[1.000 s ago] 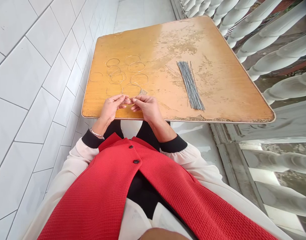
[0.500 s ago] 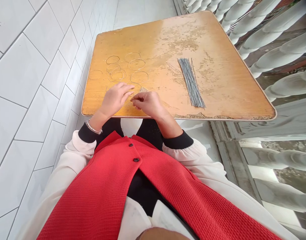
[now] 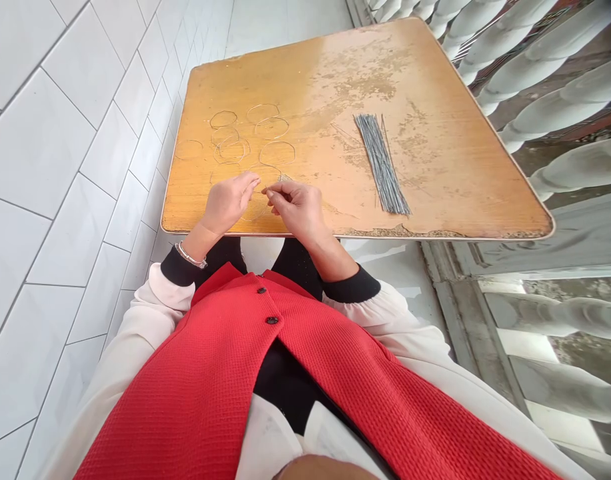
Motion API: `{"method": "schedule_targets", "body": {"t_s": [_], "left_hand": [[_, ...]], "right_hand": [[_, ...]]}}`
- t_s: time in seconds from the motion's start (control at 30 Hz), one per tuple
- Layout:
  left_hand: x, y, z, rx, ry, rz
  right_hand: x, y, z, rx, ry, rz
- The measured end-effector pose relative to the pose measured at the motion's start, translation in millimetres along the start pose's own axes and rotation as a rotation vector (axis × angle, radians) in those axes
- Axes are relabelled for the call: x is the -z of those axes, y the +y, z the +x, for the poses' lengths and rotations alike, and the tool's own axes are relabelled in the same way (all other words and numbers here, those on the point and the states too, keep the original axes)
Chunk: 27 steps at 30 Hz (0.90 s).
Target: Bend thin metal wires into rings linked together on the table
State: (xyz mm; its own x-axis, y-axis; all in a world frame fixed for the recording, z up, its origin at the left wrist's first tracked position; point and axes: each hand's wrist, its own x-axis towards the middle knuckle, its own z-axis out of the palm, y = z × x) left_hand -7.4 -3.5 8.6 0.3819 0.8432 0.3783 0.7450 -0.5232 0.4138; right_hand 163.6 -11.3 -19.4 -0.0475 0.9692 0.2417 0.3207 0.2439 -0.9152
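My left hand (image 3: 228,202) and my right hand (image 3: 296,206) meet over the near left edge of a worn wooden table (image 3: 450,193). Both pinch a thin wire ring (image 3: 263,171) that arcs out beyond the fingertips. The fingers of each hand are curled in a pinch. Several finished wire rings (image 3: 245,133) lie flat on the table just beyond my hands. A bundle of straight grey wires (image 3: 381,164) lies to the right of my right hand, about a hand's width away.
A white tiled wall (image 3: 60,167) runs along the left of the table. White stone balusters (image 3: 545,73) stand close on the right and behind. The table top is scuffed and peeling near its front edge (image 3: 400,232).
Both hands have moved a little forward onto the table and closer to the finished rings. The wire between them has stayed pinched; the left fingers shifted along it.
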Motion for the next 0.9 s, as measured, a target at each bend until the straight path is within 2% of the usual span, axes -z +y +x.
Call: {"method": "schedule_targets", "body": {"t_s": [0.13,0.23,0.47,0.53,0.63,0.73,0.9], "left_hand": [[7.7,-0.6,2.5,-0.001,-0.075,0.099],[10.0,-0.7,5.0,0.004,-0.085,0.128],[1.6,3.0,5.7,0.100,-0.110,0.201],[-0.5,3.2,5.2,0.108,-0.088,0.123],[-1.2,0.9,4.5,0.118,0.013,-0.105],[0.3,-4.6,1.6,0.214,0.094,-0.365],[3.6,-16.0,-8.6,0.415,-0.003,-0.592]], "right_hand": [[1.4,0.0,-0.4,0.051,-0.007,-0.080],[0.6,-2.9,-1.8,0.055,0.007,-0.112],[-4.6,-2.3,-3.1,0.042,0.075,-0.076],[-4.6,-1.2,-2.3,0.022,0.072,-0.060],[-2.9,0.3,0.6,-0.032,0.069,0.010],[-0.9,2.8,6.2,-0.123,0.092,0.129],[-2.7,7.7,14.7,-0.260,0.089,0.281]]}}
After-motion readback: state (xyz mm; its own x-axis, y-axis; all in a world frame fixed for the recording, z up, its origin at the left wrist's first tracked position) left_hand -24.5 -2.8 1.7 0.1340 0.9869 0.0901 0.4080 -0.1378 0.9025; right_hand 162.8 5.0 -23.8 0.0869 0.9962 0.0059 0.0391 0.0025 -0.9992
